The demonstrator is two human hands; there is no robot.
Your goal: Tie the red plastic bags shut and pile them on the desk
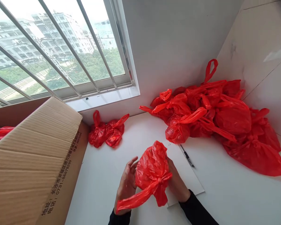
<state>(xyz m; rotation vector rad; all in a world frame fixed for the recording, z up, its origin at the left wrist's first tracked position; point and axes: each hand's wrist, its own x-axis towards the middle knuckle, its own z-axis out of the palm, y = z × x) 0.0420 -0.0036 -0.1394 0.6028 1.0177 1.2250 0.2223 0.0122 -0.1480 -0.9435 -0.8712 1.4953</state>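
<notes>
A knotted red plastic bag (151,168) with rounded contents is held up over the white table (99,184), its tied handles hanging toward me. What is inside cannot be made out. My left hand (126,181) cups the left side of the bag, fingers curved and partly hidden behind it. On the other side my right hand (176,181) grips the bag, with most of its fingers covered by the red plastic. Beneath the right forearm lies white paper (193,182), and a black pen (188,158) rests on it.
Many similar red bags (234,120) are heaped in the right back corner against the walls. Two small tied red bags (97,135) sit below the barred window (61,53). An open cardboard box (67,168) with red plastic inside stands at the left, its flap (35,140) raised.
</notes>
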